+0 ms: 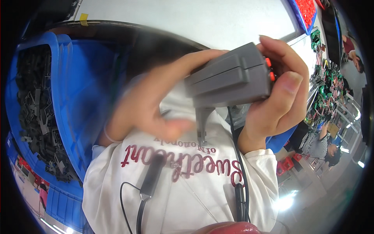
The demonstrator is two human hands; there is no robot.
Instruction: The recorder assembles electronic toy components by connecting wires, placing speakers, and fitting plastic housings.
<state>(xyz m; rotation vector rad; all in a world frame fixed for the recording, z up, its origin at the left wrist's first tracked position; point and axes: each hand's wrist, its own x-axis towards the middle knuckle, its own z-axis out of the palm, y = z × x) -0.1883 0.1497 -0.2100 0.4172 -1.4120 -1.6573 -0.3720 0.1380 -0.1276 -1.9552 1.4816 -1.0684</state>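
A dark grey plastic housing with two orange-red buttons on its right end is held up in front of my chest. A narrow grey stem sticks down below it. My right hand grips the right end, thumb in front and fingers behind, around the buttons. My left hand is at the housing's left end and smeared by motion. Its fingers reach up behind the housing. The left thumb points toward the stem, and whether that hand presses on anything is unclear.
Left of me stands a blue crate with many dark grey plastic parts. A white tabletop spans the top, with a blue tray of red pieces. Wired green circuit boards lie at the right. Black cables hang over my chest.
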